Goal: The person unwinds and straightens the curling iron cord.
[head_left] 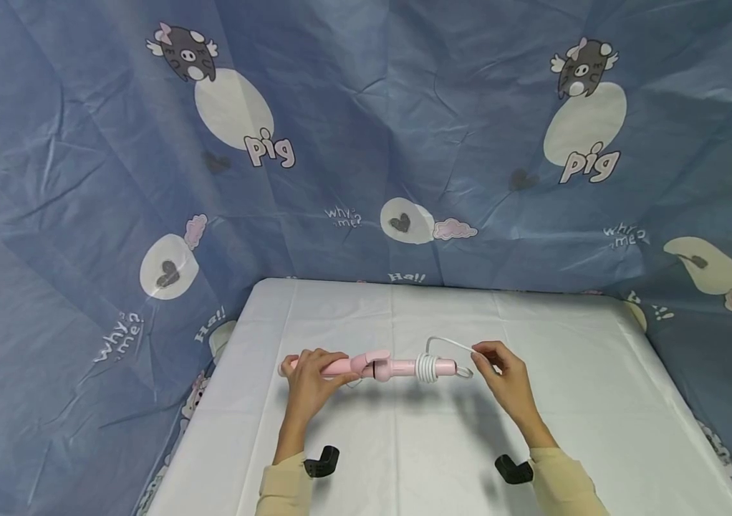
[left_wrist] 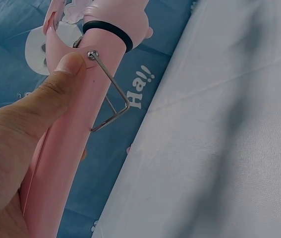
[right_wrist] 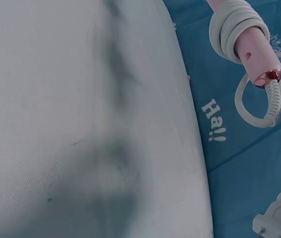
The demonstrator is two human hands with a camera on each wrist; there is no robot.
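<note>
A pink curling iron (head_left: 400, 368) is held level above the white table. My left hand (head_left: 311, 383) grips its barrel end, the thumb lying along the pink barrel (left_wrist: 63, 163) beside a bent wire stand (left_wrist: 116, 89) in the left wrist view. White cord (head_left: 427, 368) is wound in several turns about the handle, and a small loop (right_wrist: 252, 116) of it leaves the handle's tip. From the coil a free stretch runs to my right hand (head_left: 506, 381), which pinches it between thumb and fingers. The white plug (right_wrist: 277, 218) shows below a fingertip in the right wrist view.
A white cloth covers the table (head_left: 443, 459). Behind and beside it hangs a blue printed curtain (head_left: 353, 143) with pig figures. Black camera mounts (head_left: 322, 462) sit at both wrists, and their shadows fall on the cloth.
</note>
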